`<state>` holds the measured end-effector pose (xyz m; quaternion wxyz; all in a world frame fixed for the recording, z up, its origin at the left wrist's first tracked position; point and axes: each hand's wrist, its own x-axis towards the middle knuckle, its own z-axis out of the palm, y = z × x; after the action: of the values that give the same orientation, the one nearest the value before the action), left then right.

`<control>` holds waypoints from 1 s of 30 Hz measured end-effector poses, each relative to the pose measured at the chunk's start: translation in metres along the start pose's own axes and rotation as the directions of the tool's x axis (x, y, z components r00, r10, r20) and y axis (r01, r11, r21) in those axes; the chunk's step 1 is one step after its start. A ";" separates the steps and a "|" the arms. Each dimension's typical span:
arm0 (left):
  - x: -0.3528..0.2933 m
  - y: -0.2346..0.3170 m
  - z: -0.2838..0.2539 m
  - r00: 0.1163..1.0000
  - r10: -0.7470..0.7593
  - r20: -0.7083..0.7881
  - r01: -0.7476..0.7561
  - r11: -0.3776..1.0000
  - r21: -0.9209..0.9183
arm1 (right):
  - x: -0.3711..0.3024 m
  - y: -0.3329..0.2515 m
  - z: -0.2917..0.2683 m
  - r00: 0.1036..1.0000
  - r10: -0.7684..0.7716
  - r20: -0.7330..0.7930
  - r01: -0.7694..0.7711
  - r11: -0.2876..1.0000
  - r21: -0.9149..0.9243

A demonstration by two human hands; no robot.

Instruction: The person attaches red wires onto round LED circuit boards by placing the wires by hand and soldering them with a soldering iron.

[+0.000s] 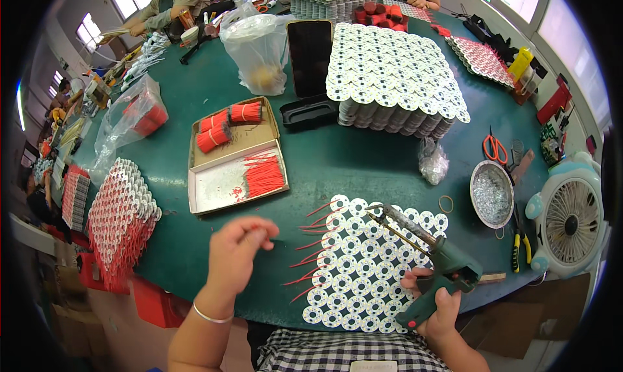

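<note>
A sheet of round white circuit boards [354,265] lies in front of me, with several thin red wires [311,245] sticking out along its left edge. In my right hand [438,307] is a green soldering gun [451,265], its grip wrapped by my fingers. The gun's metal tip points up and left over the upper part of the sheet. My left hand [237,252] hovers left of the wires, thumb and fingers pinched together; what lies between them, if anything, I cannot make out. Beyond it is an open cardboard box [195,184] with loose red wires [265,176] and red wire bundles [214,137].
A tall stack of white board sheets [396,73] stands at the back, beside a propped phone [310,57] and a plastic bag [256,48]. To the right are a metal bowl [477,190], orange-handled scissors [495,148], pliers [517,249] and a fan [571,219]. Wired sheets [123,210] are piled left. Other people sit farther off.
</note>
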<state>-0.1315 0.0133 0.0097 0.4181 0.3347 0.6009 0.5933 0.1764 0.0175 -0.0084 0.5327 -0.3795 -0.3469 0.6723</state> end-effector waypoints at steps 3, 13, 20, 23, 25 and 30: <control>-0.015 -0.018 -0.005 0.922 0.295 0.250 -0.386 0.746 0.542 | -0.001 0.003 -0.004 1.000 -0.004 -0.003 0.004 1.000 0.022; -0.080 -0.001 0.005 0.792 0.315 0.523 -0.608 0.471 0.639 | -0.018 -0.008 -0.009 0.999 0.040 -0.017 -0.038 0.993 0.115; -0.094 -0.019 0.017 0.765 0.427 0.483 -0.593 0.173 0.786 | -0.060 -0.018 -0.122 0.496 0.831 -0.250 -0.808 0.337 -0.483; -0.095 -0.024 0.014 0.746 0.457 0.484 -0.592 0.122 0.797 | -0.067 -0.022 -0.039 0.947 0.231 0.224 -0.093 0.863 -0.497; -0.093 -0.022 0.012 0.723 0.499 0.478 -0.596 0.102 0.796 | -0.071 -0.018 -0.042 0.943 0.258 0.210 -0.110 0.839 -0.533; -0.089 -0.027 0.014 0.693 0.526 0.493 -0.641 0.136 0.756 | -0.070 -0.020 -0.024 0.947 0.248 0.205 -0.077 0.795 -0.602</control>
<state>-0.0782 -0.0620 -0.0074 -0.0612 0.7386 0.6141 0.2714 0.2167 -0.0457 0.0071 0.2760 -0.4571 -0.5730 0.6217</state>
